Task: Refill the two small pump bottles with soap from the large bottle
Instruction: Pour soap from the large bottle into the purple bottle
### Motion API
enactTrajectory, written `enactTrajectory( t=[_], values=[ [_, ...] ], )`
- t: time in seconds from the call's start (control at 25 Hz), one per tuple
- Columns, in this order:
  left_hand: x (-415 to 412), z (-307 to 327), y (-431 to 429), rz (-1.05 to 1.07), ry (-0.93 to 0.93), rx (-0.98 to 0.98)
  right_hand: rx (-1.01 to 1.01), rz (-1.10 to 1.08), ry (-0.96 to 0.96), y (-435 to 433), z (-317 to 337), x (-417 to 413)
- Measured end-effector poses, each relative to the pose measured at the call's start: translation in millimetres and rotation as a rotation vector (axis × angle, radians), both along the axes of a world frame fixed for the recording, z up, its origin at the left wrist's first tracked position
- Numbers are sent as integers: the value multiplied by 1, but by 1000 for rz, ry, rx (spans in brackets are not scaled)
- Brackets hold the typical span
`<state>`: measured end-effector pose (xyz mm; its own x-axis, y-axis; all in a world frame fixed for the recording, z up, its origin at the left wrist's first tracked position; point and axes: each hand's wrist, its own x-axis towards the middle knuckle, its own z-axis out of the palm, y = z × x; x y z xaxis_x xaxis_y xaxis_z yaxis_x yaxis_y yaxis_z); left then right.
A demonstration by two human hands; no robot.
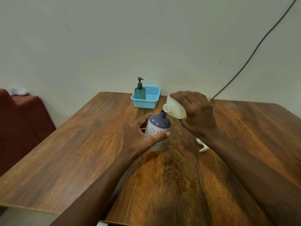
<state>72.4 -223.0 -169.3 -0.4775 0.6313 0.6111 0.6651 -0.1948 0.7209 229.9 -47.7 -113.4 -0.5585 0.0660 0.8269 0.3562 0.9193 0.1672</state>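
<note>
My left hand (138, 136) grips a small bottle (157, 128) with a purple top, a white flowered body and an uncapped threaded neck. It stands near the table's middle, tilted slightly right. My right hand (195, 111) holds the large pale translucent bottle (175, 106) tipped over, its open mouth pointing left just above and beside the small bottle's neck. No soap stream is visible. A white pump head (202, 146) lies on the table, partly hidden under my right forearm. A teal pump bottle (140, 91) with a dark pump stands in a blue basket (152, 98).
The blue basket sits at the far edge of the wooden table (81, 152) against the wall. A dark cable (254, 51) runs down the wall at right. A maroon seat (21, 124) stands beyond the table's left edge.
</note>
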Motion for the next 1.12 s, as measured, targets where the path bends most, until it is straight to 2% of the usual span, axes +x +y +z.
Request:
enactTrajectory(
  t=[1.12],
  values=[
    [0,-2,4,-28,6,-26,50,-47,-54,1,7,6]
  ],
)
